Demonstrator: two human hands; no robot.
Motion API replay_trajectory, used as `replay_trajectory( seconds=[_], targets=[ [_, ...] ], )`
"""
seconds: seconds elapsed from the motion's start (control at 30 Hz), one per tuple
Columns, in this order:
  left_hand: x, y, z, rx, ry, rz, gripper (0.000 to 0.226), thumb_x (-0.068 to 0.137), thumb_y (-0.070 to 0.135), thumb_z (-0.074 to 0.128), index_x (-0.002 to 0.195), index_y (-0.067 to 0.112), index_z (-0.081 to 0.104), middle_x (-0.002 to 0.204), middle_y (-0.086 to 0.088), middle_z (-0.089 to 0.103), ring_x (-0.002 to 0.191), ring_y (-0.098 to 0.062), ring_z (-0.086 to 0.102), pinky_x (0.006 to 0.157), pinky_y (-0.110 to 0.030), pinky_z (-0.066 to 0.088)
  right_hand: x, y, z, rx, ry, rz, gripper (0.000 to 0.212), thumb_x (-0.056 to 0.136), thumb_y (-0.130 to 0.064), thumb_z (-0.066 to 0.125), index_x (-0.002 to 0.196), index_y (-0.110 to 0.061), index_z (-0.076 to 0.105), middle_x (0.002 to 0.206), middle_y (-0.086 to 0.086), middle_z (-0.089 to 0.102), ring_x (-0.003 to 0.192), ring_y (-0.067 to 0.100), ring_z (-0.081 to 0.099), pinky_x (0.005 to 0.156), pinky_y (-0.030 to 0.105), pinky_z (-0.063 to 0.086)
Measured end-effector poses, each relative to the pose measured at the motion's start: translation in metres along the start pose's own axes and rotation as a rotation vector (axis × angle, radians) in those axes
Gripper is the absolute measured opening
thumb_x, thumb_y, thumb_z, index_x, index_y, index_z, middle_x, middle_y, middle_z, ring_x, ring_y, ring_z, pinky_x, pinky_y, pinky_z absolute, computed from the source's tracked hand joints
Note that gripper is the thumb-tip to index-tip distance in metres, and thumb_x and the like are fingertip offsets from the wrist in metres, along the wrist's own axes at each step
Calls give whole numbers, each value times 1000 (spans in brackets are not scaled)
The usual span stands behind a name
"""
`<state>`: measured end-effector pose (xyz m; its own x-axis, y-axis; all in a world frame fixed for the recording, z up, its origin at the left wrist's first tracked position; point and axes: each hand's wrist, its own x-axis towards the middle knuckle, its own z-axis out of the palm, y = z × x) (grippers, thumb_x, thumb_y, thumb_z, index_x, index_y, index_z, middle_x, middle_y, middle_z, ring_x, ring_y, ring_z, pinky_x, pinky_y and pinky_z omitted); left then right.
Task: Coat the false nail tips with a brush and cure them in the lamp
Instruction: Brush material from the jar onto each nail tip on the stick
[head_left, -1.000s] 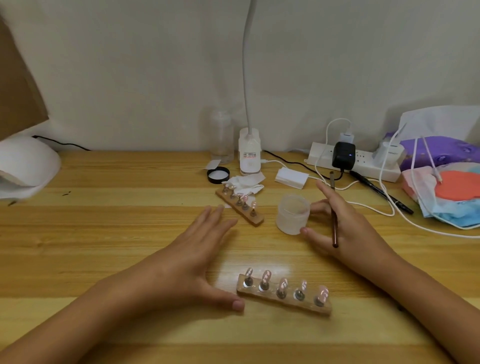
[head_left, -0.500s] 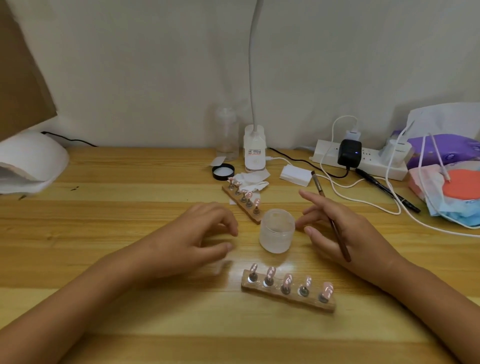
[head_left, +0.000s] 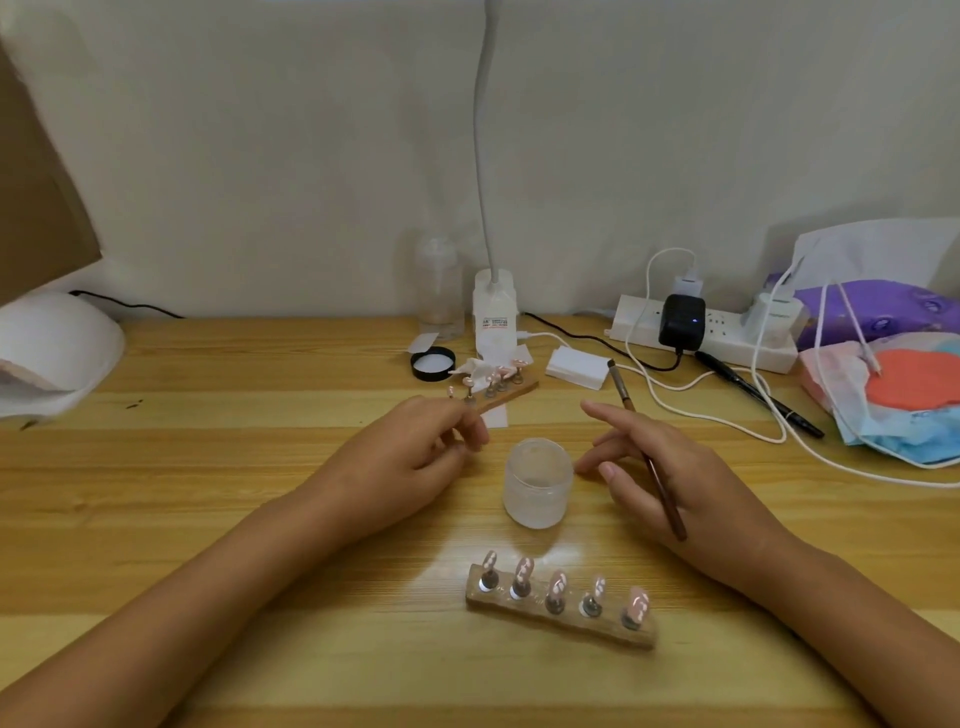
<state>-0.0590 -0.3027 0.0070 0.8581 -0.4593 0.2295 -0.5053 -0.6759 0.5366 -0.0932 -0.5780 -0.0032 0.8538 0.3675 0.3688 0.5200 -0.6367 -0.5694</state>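
Head view: the far wooden strip (head_left: 506, 395) of false nail tips is pinched at its near end by the left hand (head_left: 410, 457). The brush (head_left: 662, 493) is held in the loosely spread right hand (head_left: 670, 478), beside the frosted jar (head_left: 537, 483). A second strip (head_left: 561, 613) lies nearest on the worktop (head_left: 208, 493). The strips are judged light and stiff, the tips fragile, so only the bare wood ends should be gripped.

we look down on a striped wooden desk (head_left: 156, 519) against a plain pale wall (head_left: 260, 156); a bright patch lies on the wood.
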Motion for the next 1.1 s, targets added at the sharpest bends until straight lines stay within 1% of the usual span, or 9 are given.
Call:
replay_trajectory(
  seconds=[0.07, 0.13, 0.27, 0.4, 0.53, 0.77, 0.87, 0.97, 1.1],
  targets=[
    [-8, -6, -6, 31, 156, -33, 12, 88, 30, 54, 93, 41, 54, 93, 26, 55, 88, 5, 50, 67, -19, 40, 1, 0, 0, -8, -5, -5, 56, 93, -18, 61, 141, -39, 40, 104, -22, 67, 110, 3, 58, 99, 27, 44],
    [-10, -15, -11, 46, 235, -162, 15, 84, 40, 62, 94, 42, 51, 89, 21, 53, 86, 4, 46, 65, -17, 36, 1, -1, 2, -26, -12, -7, 57, 93, -19, 61, 141, -42, 38, 105, -22, 67, 110, 2, 57, 98, 24, 43],
    [6, -21, -11, 68, 133, -350, 39, 78, 47, 72, 112, 39, 55, 95, 21, 49, 99, -6, 42, 74, -22, 34, 0, -2, 1, -48, -20, -13, 57, 93, -20, 61, 140, -43, 38, 105, -23, 66, 110, 0, 56, 97, 23, 43],
    [16, -18, -2, 101, 117, -266, 25, 80, 46, 71, 102, 37, 64, 88, 20, 54, 94, -5, 44, 68, -17, 34, 0, -3, 1, -44, 1, -37, 57, 92, -14, 63, 140, -38, 42, 104, -22, 67, 108, 2, 58, 96, 26, 44],
    [9, -17, -2, 77, 112, -207, 15, 79, 45, 69, 88, 45, 57, 89, 21, 55, 91, 4, 41, 69, -13, 32, 1, -5, 0, -47, 1, -30, 57, 91, -12, 64, 139, -36, 43, 104, -21, 67, 107, 2, 59, 96, 23, 44],
    [0, -15, 0, 30, -1, -92, 22, 82, 34, 72, 102, 41, 64, 97, 19, 57, 102, -3, 40, 84, -7, 32, 1, -6, 1, -71, -13, -9, 56, 91, -11, 65, 139, -32, 45, 102, -22, 68, 108, 1, 58, 97, 28, 43],
    [0, -18, -7, 3, -61, -95, 24, 82, 44, 69, 106, 44, 65, 103, 21, 57, 109, 0, 37, 91, -14, 34, 1, -6, 0, -32, 56, -8, 45, 91, -22, 59, 135, -29, 51, 92, -20, 69, 98, 4, 64, 91, 32, 48],
    [6, -22, -13, 36, -16, -140, 22, 87, 46, 63, 109, 43, 64, 106, 21, 56, 111, -1, 37, 92, -22, 37, 0, -4, -4, 41, 159, 44, 40, 88, -39, 49, 128, -38, 52, 93, -20, 69, 91, 6, 65, 81, 25, 49],
    [18, -23, -9, 195, 71, -192, 24, 90, 43, 60, 111, 33, 65, 104, 15, 55, 108, -8, 39, 91, -26, 37, 2, 1, -4, 61, 152, 122, 39, 91, -28, 57, 126, -45, 49, 106, -22, 67, 104, 6, 60, 87, 21, 41]
  ],
)
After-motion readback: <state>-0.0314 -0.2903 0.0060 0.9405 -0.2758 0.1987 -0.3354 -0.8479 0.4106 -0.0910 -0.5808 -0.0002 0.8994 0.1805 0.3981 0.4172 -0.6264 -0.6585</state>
